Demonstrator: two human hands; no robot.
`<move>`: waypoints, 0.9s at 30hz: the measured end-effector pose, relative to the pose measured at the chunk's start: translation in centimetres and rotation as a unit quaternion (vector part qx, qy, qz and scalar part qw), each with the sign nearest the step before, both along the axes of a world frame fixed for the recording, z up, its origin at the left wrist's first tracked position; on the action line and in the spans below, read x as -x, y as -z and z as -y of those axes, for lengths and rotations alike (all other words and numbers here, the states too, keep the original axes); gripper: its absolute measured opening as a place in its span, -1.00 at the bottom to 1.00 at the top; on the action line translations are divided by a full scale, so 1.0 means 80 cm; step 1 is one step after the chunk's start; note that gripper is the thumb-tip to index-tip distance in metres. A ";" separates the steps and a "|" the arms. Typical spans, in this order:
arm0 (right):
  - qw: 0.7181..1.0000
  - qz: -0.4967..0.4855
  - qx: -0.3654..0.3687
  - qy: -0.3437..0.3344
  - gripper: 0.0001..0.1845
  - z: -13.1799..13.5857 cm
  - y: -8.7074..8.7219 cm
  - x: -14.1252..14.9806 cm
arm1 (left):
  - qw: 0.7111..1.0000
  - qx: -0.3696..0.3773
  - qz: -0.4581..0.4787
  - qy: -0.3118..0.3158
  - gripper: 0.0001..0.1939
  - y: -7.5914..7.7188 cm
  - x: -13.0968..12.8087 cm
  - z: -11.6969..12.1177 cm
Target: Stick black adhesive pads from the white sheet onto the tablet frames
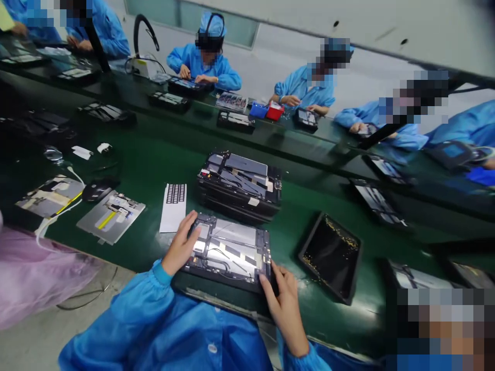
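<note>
An opened tablet chassis (230, 250) with bare boards and cables lies in a black tray at the near edge of the green bench (154, 165). My left hand (181, 246) grips its left edge, fingers curled over the frame. My right hand (284, 304) holds the lower right corner, fingers pressed on the edge. Both arms wear blue sleeves. Just behind the tablet stands a stack of black trays (240, 185) with another opened device on top.
A white label sheet (174, 207) lies left of the tablet, grey plates (111, 216) and a black mouse (96, 189) further left. An empty black tray (331, 255) sits to the right. Several people in blue coats work across the bench.
</note>
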State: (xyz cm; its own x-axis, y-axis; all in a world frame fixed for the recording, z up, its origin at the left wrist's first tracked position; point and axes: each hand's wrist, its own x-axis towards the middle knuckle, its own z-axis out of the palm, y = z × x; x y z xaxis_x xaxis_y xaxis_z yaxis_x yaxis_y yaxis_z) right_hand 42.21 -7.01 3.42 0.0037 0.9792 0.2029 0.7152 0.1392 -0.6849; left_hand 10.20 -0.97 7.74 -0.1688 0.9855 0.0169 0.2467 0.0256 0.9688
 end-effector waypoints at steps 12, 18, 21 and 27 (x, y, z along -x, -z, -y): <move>0.991 0.082 -0.068 -0.086 -0.24 -0.001 -0.013 0.005 | 0.926 -0.035 -0.341 0.159 -0.22 0.023 0.036 0.078; 0.986 0.094 -0.109 -0.087 -0.24 0.002 -0.008 0.004 | 0.925 -0.042 -0.354 0.133 -0.27 0.007 0.033 0.085; 0.984 0.089 -0.128 -0.086 -0.20 0.000 -0.015 0.006 | 0.923 -0.082 -0.367 0.075 -0.47 -0.019 0.060 0.055; 0.977 0.036 -0.200 -0.070 -0.72 -0.025 -0.061 0.051 | 0.898 -0.056 -0.428 0.085 -0.46 -0.020 0.138 -0.052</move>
State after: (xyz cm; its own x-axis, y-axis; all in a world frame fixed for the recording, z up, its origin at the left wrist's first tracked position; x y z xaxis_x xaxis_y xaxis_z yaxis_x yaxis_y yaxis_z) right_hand 38.12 -5.02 8.29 -0.1538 0.8115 0.5637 0.7140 0.4857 -0.5043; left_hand -0.83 3.19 9.36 0.1050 0.9800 0.1689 0.8935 -0.1676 0.4166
